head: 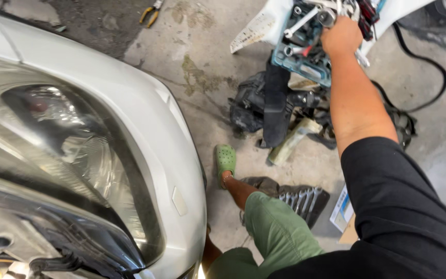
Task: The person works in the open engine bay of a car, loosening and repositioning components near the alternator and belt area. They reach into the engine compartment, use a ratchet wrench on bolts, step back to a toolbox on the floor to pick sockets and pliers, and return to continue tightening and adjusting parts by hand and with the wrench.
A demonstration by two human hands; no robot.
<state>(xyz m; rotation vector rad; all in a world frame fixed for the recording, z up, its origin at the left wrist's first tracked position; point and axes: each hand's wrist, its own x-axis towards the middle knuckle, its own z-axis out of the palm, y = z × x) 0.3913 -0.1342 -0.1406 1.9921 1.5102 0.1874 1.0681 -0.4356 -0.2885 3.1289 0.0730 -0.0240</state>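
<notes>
- The person's right hand (340, 36) is reaching to the upper right of the frame, into a blue-green plastic tool tray (301, 51) that is lying on the concrete floor (207, 77).
- The hand is closing around some bright metal tools; a silver wrench (361, 57) seems to be sticking out below the fist, but I cannot tell exactly which piece the fingers are gripping, because the back of the hand is hiding them.
- The left hand is not showing in the frame.
- I judge the step as picking a tool out of the tray; the next move is probably calling for lifting it free without pulling the loose silver sockets and wrenches (305, 20) with it.
- The wrench under the hand is pointing toward the lower right of the frame, with its long axis running diagonally from upper left to lower right.
- The tray is resting on a white car body panel (264, 26) at the top of the frame, and a heap of black straps and bags (264, 103) is lying just below it.
- A white car fender with a clear headlamp (78, 150) is filling the left half of the frame.
- A foot in a green perforated clog (225, 160) is standing in the lower centre, near a black pouch of wrenches (305, 201).
- Yellow-handled pliers (152, 11) are lying far away at the upper left.
</notes>
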